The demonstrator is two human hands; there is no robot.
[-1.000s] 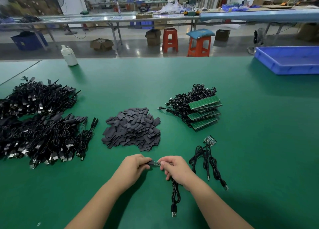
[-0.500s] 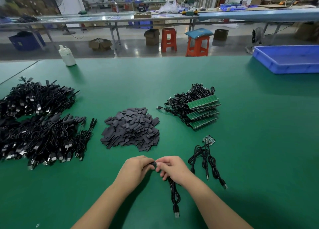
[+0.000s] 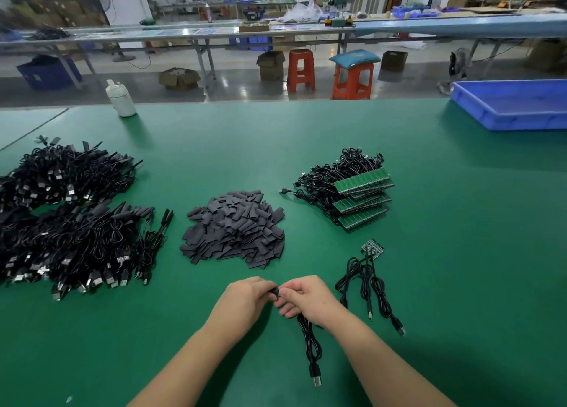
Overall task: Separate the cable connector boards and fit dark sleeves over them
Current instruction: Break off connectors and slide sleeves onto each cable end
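Green table (image 3: 429,253): sleeve (image 3: 274,291) between fingers (image 3: 283,293).

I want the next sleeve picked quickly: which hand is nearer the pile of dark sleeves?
Left. The left hand sits just below the pile of dark sleeves, near its front edge. The right hand is below and to the pile's right, slightly farther off.

Glossy grey floor (image 3: 233,87), long metal workbenches (image 3: 196,33), two orange stools (image 3: 300,68), cardboard boxes (image 3: 179,78)
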